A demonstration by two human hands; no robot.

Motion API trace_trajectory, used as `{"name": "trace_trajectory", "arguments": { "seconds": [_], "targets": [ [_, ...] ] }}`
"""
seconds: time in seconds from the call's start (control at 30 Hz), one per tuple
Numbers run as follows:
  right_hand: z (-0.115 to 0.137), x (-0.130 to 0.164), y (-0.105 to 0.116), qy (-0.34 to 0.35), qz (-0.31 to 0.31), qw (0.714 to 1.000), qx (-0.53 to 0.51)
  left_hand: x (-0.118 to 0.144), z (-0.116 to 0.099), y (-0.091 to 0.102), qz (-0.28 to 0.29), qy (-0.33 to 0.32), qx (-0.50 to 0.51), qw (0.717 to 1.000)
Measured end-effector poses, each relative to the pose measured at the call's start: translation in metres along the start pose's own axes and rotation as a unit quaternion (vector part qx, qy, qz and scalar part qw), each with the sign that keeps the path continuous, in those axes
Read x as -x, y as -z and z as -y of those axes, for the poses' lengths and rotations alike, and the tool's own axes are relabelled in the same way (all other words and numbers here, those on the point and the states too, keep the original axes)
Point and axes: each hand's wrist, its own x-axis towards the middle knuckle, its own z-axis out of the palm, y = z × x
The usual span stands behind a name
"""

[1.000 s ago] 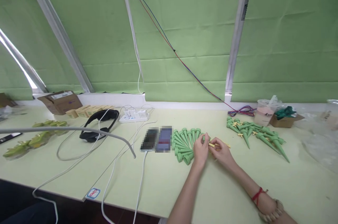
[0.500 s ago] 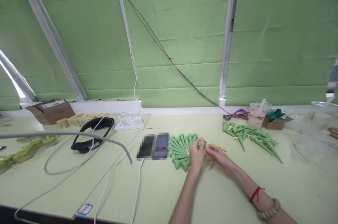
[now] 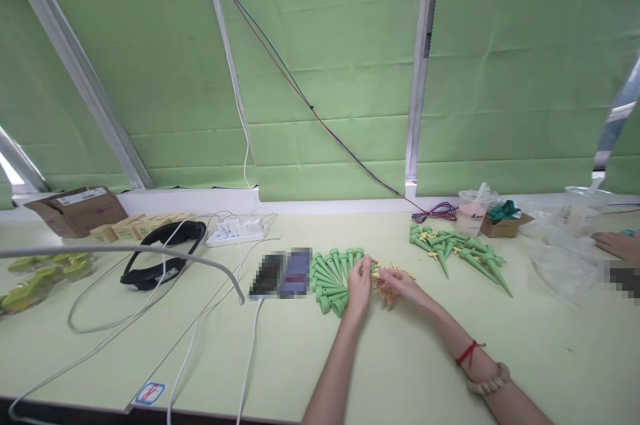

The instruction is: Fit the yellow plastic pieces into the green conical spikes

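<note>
**Both hands at the green cone fan**

While my left hand (image 3: 359,283) rests its fingers on the right edge of the green cones (image 3: 333,275), my right hand (image 3: 395,286) meets it just beside, fingers curled among the small yellow pieces (image 3: 397,272); whether either hand actually pinches one is too small to tell. Cones are smooth plastic, tapered with round open bases, laid in a fan flat on the pale green tabletop (image 3: 350,358). Yellow bits are thin, stick-like, scattered touching my right fingertips. Red string and bead bracelet (image 3: 487,381) on my right wrist. Two phones (image 3: 283,273) lie just left of the fan, white cables trailing off them. Second pile of green spikes (image 3: 457,251) further right, well apart. Black headset (image 3: 160,258) and white power strip (image 3: 237,231) to the left. Another person's hand (image 3: 613,245) at far right edge.
</note>
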Motion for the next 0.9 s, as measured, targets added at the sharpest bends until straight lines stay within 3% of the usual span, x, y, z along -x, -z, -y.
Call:
{"name": "trace_trajectory", "arguments": {
  "seconds": [0.07, 0.13, 0.23, 0.3, 0.37, 0.47, 0.6, 0.77, 0.9],
  "targets": [
    [0.001, 0.001, -0.002, -0.003, 0.037, 0.999, -0.013, 0.001, -0.002, 0.002, 0.025, -0.021, 0.006, 0.999],
    [0.003, 0.004, -0.004, 0.014, 0.034, 0.999, -0.009, 0.001, -0.003, 0.002, 0.033, -0.031, 0.011, 0.999],
    [0.008, 0.010, -0.004, 0.114, -0.034, 0.990, 0.079, 0.000, -0.001, 0.000, 0.029, -0.028, 0.019, 0.999],
    [0.011, 0.013, -0.003, 0.193, -0.089, 0.961, 0.176, -0.001, 0.001, -0.003, 0.028, -0.019, 0.030, 0.999],
    [0.011, 0.014, -0.001, 0.222, -0.128, 0.937, 0.238, -0.001, 0.001, -0.005, 0.022, -0.007, 0.032, 0.999],
    [0.007, 0.012, 0.000, 0.167, -0.129, 0.958, 0.196, 0.001, 0.000, -0.005, 0.019, -0.001, 0.016, 1.000],
    [0.004, 0.005, 0.000, 0.042, -0.050, 0.997, 0.042, 0.001, -0.004, -0.002, 0.019, -0.024, 0.006, 1.000],
    [0.009, 0.005, 0.002, -0.063, 0.005, 0.996, -0.055, 0.001, -0.007, 0.000, 0.024, -0.035, 0.014, 0.999],
    [0.006, 0.006, 0.000, -0.058, 0.022, 0.992, -0.106, 0.002, -0.011, 0.000, 0.044, -0.029, 0.013, 0.999]
  ]
}}
